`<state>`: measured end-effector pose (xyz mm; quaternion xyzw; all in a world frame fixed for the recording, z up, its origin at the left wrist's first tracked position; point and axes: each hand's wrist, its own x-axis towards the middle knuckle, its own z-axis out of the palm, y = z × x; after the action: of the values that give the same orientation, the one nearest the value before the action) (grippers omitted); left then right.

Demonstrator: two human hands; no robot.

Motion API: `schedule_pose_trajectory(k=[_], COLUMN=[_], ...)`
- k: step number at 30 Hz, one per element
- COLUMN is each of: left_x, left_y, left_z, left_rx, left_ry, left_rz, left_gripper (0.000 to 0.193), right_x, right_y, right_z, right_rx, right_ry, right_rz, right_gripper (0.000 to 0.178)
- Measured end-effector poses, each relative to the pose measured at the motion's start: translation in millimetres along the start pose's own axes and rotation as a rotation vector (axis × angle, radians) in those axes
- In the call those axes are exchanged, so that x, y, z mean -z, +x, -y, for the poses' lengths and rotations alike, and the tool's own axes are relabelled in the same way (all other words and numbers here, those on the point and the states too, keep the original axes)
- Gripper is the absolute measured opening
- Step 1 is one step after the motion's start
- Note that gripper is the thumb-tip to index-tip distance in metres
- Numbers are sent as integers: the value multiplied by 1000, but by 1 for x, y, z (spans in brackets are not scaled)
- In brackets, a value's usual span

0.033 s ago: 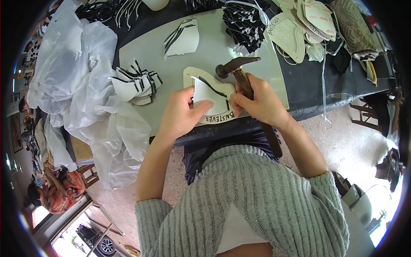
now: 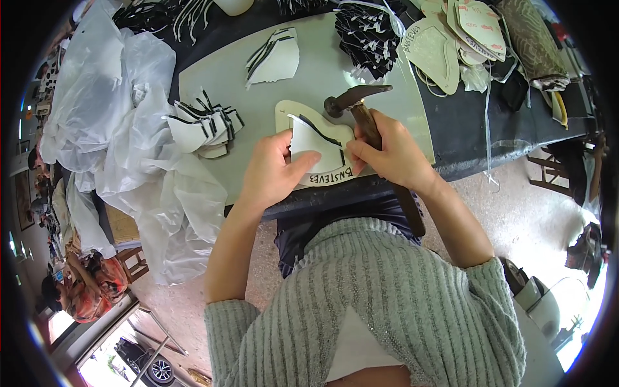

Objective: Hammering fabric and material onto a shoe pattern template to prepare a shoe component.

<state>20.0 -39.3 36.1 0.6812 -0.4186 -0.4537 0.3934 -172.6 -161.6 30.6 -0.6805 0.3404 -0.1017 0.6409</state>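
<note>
In the head view, your left hand [image 2: 274,169] holds the left side of a black-edged white piece [image 2: 316,151], thumb on top; it lies over a cream template [image 2: 288,109] on the grey board [image 2: 258,106]. Your right hand [image 2: 390,151] grips a hammer [image 2: 366,124], fingertips near the piece's right edge.

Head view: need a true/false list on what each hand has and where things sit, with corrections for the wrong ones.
1. The right hand holds a hammer. True.
2. The left hand touches nothing. False: it is on the white piece.
3. The white piece lies on a cream template. True.
4. The hammer's metal head shows below the right hand in the picture. False: it shows above it.
5. Translucent plastic lies at the picture's left. True.
</note>
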Motion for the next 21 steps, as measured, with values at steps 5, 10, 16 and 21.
schedule_pose_trajectory(k=[5, 10, 16, 21], left_x=[-1, 2, 2, 2], left_y=[2, 3, 3, 0], left_z=[3, 3, 8, 1], left_rx=[-60, -49, -66, -74], left_ry=[75, 119, 123, 203], left_rz=[-21, -6, -2, -22], left_gripper=[20, 20, 19, 20], right_x=[-1, -4, -3, 0], right_y=[2, 7, 8, 6], right_z=[13, 12, 11, 13], right_rx=[-10, 33, 7, -74], right_ry=[-91, -205, -190, 49], right_rz=[-7, 3, 15, 9], right_gripper=[21, 24, 23, 18])
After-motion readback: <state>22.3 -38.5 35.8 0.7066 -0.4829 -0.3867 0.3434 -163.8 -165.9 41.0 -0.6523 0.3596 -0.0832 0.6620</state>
